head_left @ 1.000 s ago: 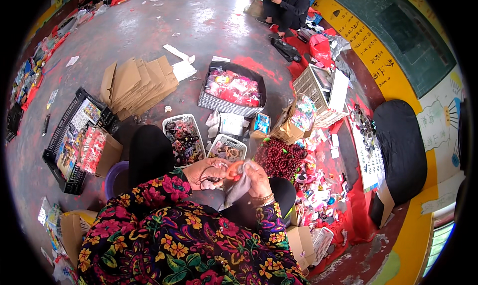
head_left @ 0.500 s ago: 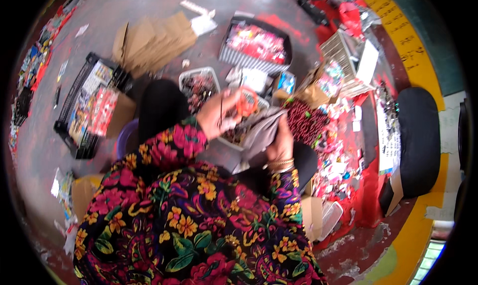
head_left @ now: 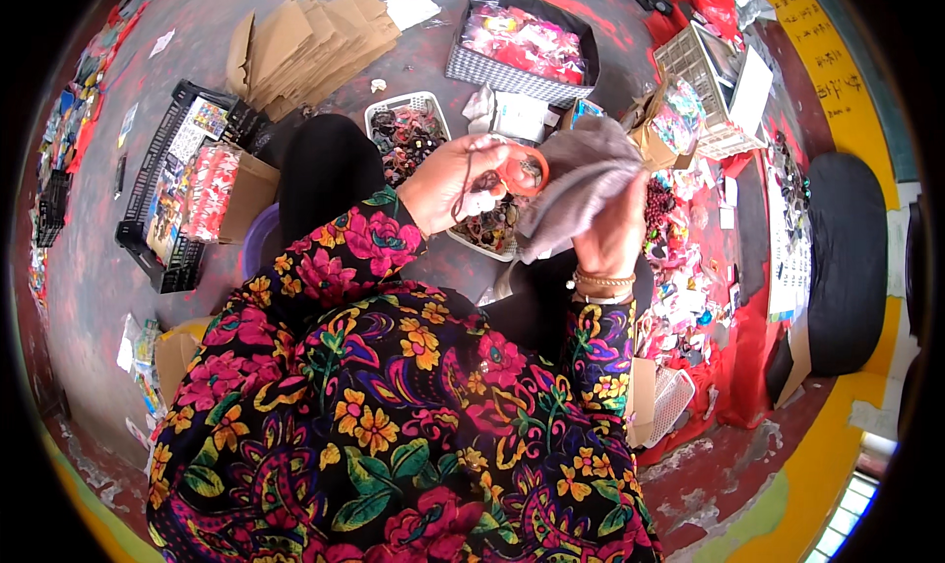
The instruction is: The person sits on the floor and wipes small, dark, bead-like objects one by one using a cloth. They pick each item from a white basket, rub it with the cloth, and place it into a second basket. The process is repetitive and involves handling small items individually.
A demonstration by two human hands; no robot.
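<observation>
My left hand [head_left: 448, 187] is closed, pinching an orange ring [head_left: 537, 161] that looks like plastic. A thin dark cord [head_left: 463, 197] hangs in a loop from the same fingers. To the right, my right hand [head_left: 612, 236] grips a greyish-mauve cloth [head_left: 581, 174], which is bunched up and folds over toward the ring. I cannot tell whether cloth and ring touch. Under the hands, a white basket of small dark items [head_left: 482, 251] is partly covered. Another white basket [head_left: 433, 98] with dark, tangled bits stands just beyond my left hand.
A patterned box [head_left: 492, 76] of pink packets stands ahead. Flattened cardboard [head_left: 315, 46] and a black crate [head_left: 177, 268] lie left, beside a purple basin [head_left: 261, 236]. On the right are a cream crate [head_left: 724, 135], dark red beads [head_left: 658, 204] and scattered small goods on red sheeting [head_left: 733, 406].
My right hand has lifted the cloth up and to the right, and it now spreads higher. My left hand has shifted slightly right with the ring. The whole view has moved a little.
</observation>
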